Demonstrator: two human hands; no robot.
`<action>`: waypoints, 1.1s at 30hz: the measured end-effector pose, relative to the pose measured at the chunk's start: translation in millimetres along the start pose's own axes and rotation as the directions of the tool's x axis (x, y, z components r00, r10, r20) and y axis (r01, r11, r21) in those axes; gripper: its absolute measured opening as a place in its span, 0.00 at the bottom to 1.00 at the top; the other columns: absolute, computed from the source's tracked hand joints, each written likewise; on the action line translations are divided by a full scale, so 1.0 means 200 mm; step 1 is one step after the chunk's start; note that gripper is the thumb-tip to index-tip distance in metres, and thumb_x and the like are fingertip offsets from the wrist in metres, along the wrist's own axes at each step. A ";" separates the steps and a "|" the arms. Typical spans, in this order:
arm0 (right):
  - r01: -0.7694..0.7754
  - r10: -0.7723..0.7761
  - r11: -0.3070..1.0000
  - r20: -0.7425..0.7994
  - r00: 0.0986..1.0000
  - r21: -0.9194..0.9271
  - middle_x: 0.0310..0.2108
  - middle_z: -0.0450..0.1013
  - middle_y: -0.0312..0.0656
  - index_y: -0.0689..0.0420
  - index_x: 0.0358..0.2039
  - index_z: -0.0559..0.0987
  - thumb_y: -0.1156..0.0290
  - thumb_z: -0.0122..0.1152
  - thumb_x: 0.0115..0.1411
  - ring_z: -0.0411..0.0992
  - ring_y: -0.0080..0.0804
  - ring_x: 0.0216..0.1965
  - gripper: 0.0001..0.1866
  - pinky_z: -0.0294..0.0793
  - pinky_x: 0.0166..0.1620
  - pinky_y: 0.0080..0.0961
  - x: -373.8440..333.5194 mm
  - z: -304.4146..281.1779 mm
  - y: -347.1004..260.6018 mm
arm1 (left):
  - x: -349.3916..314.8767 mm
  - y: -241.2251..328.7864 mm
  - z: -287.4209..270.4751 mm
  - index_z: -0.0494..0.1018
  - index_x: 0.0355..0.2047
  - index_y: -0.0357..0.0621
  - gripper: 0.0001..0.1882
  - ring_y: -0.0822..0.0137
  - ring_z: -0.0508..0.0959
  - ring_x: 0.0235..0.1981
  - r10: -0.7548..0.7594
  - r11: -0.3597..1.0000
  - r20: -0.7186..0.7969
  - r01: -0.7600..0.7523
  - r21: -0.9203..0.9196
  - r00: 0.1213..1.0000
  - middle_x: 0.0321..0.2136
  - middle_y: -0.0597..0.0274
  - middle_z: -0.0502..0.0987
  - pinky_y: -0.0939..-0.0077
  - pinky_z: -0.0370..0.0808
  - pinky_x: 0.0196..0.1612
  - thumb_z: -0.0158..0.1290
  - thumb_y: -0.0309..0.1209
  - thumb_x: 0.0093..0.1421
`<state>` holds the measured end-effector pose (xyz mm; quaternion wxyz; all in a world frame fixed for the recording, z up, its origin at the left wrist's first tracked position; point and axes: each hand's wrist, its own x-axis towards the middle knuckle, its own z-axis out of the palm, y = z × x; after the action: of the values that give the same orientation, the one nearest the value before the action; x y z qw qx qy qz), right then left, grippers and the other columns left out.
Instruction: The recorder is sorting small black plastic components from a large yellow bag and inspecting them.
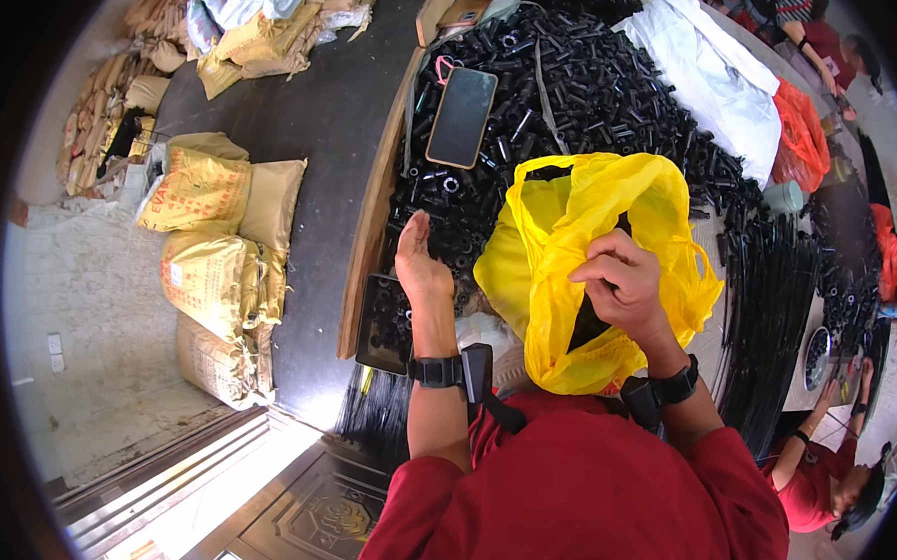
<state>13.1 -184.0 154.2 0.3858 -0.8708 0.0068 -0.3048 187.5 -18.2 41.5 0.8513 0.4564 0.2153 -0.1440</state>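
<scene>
A yellow plastic bag (550,321) stands open in front of my chest, its rim crumpled and its inside dark. My right hand (621,280) is over the bag's mouth with its fingers curled, pinching a fold of the yellow plastic. To the left of the bag, my left hand (423,269) is open, fingers stretched and nothing in it. It is beside a large heap of small black tubular parts (600,83) that covers the table beyond the bag. On the heap lies a phone (462,118) with a dark screen.
A wooden edge board (378,223) bounds the heap on the left. Long thin black rods (765,311) lie right of the bag; a black tray (379,328) sits near my left wrist. White sacking (705,74) and a red bag (801,134) are farther right. Co-workers are at the right rim.
</scene>
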 end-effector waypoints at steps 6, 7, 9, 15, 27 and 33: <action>0.034 -0.033 0.998 -0.010 0.999 0.046 0.23 0.67 0.36 0.54 0.20 0.76 0.86 0.57 0.36 0.69 0.28 0.19 0.11 0.65 0.21 0.19 0.05 0.01 0.04 | -0.09 0.02 0.03 0.71 0.41 0.32 0.14 0.64 0.67 0.50 0.077 0.994 0.099 -0.084 0.075 0.992 0.43 0.54 0.72 0.73 0.54 0.58 0.44 0.29 0.58; 0.050 -0.050 0.998 -0.007 0.999 0.034 0.24 0.67 0.35 0.53 0.20 0.76 0.85 0.57 0.36 0.69 0.29 0.19 0.11 0.65 0.21 0.20 0.04 -0.01 0.05 | -0.10 0.00 0.05 0.70 0.41 0.32 0.14 0.64 0.66 0.51 0.069 0.993 0.142 -0.081 0.084 0.987 0.43 0.53 0.72 0.73 0.53 0.59 0.44 0.29 0.58; 0.085 -0.084 0.996 -0.028 0.996 0.016 0.24 0.68 0.34 0.52 0.19 0.76 0.84 0.57 0.36 0.69 0.29 0.20 0.10 0.66 0.21 0.20 0.03 -0.03 0.03 | -0.15 0.01 0.06 0.70 0.42 0.31 0.15 0.64 0.67 0.51 0.081 0.990 0.144 -0.097 0.105 0.986 0.44 0.53 0.72 0.73 0.54 0.58 0.44 0.29 0.58; 0.212 -0.211 0.976 0.014 0.977 -0.051 0.25 0.69 0.32 0.47 0.20 0.75 0.76 0.59 0.39 0.71 0.29 0.22 0.07 0.70 0.23 0.22 -0.09 0.01 -0.02 | -0.31 0.02 0.11 0.67 0.46 0.29 0.22 0.61 0.72 0.44 0.018 0.905 0.357 -0.168 0.392 0.934 0.43 0.49 0.72 0.70 0.63 0.52 0.41 0.38 0.62; 0.088 0.029 0.959 0.399 0.916 -0.271 0.37 0.71 0.39 0.51 0.40 0.73 0.63 0.55 0.53 0.68 0.36 0.43 0.13 0.66 0.46 0.33 -0.15 -0.55 0.05 | -0.51 0.36 0.46 0.65 0.48 0.36 0.19 0.73 0.70 0.28 -0.210 0.977 0.683 0.129 0.168 0.699 0.26 0.66 0.70 0.79 0.69 0.36 0.50 0.30 0.58; 0.192 0.090 0.835 0.472 0.877 -0.516 0.37 0.71 0.39 0.51 0.46 0.70 0.58 0.60 0.48 0.68 0.35 0.44 0.25 0.58 0.52 0.37 -0.40 -0.70 0.07 | -0.71 0.44 0.51 0.61 0.52 0.34 0.24 0.72 0.71 0.28 -0.116 0.970 0.747 -0.088 0.227 0.654 0.26 0.64 0.70 0.79 0.69 0.38 0.51 0.30 0.57</action>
<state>-124.4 -268.5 175.2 0.1014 -0.9916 -0.0254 -0.0760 127.2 -48.5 224.9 0.7998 0.4538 -0.1738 -0.3524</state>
